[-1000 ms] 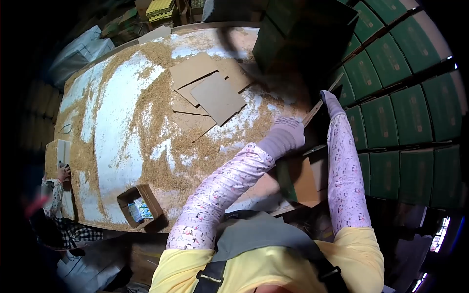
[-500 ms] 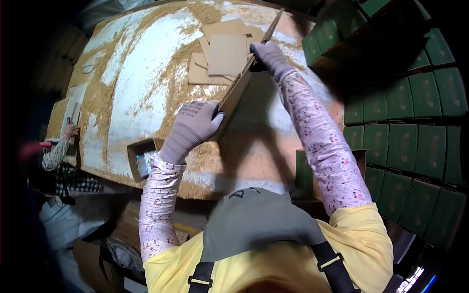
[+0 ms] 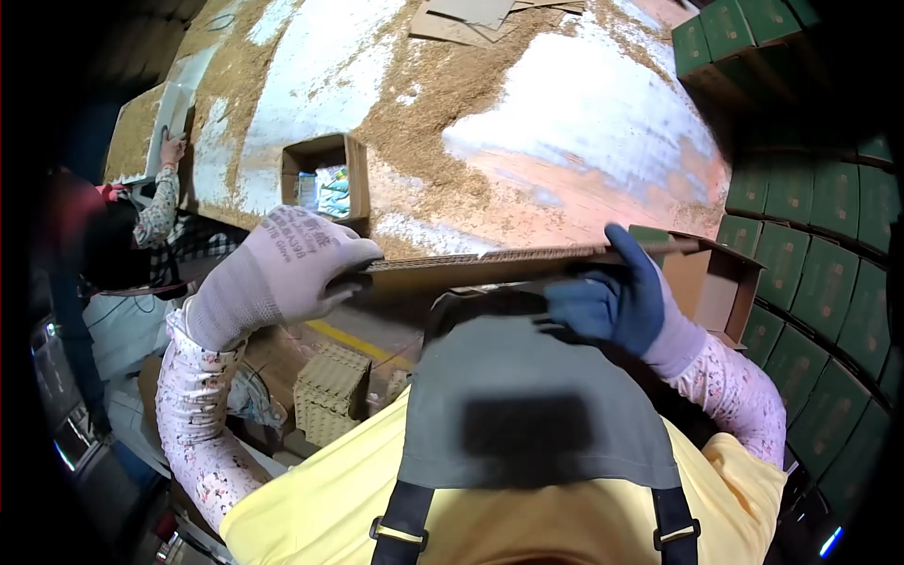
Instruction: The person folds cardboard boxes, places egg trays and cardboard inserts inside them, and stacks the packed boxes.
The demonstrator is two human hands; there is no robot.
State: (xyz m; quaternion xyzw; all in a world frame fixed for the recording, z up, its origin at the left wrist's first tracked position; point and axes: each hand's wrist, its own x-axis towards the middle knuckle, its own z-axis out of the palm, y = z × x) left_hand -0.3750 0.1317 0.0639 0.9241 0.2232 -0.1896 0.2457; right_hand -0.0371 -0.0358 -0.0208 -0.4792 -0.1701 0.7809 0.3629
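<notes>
A brown cardboard sheet (image 3: 471, 270) stretches crosswise in front of my apron, seen almost edge-on with its corrugated edge upward. At its left end my left hand (image 3: 297, 259), in a grey-lilac work glove, is closed on the cardboard with the thumb on the near side. My right hand (image 3: 626, 297), in a glove with a blue palm, grips the sheet toward its right end. One finger reaches over the top edge while the others curl below, partly blurred.
Sawdust-like crumbs cover parts of the table (image 3: 593, 104). An open carton (image 3: 356, 179) holding packets stands at left, another open carton (image 3: 692, 287) at right. Flat cardboard pieces (image 3: 471, 11) lie at the back. Green boxes (image 3: 791, 254) are stacked right. A co-worker's hand (image 3: 172, 149) is far left.
Both hands have brought the cardboard sheet back from over the table to my body. It has turned from a diagonal to nearly crosswise. My view has shifted too.
</notes>
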